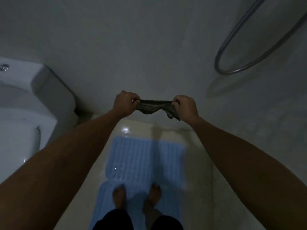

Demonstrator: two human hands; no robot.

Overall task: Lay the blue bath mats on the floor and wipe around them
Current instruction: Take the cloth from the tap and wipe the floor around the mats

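Bathroom seen from above, dim and slightly blurred, through a camera on a person's head. Both bare arms reached forward at chest height. The left hand [125, 103] and the right hand [185, 107] each had fingers curled closed, pinching opposite ends of a small dark cloth [156, 107] stretched between them, its middle sagging a little. The cloth hung in the air in front of a pale wall, well above the floor.

Below, two blue bath mats lay flat on the glossy tile floor [197, 163], end to end. The far mat [146, 158] reached toward the wall; the near mat [136, 196] touched it, and the person's bare feet [118, 197] stood on the near one. A white toilet [21, 113] sat to the left, and a looped metal hose [249, 47] hung at upper right.

Laying the mats appeared finished. Wiping around them seemed still to come, since the cloth was held up, away from the floor.
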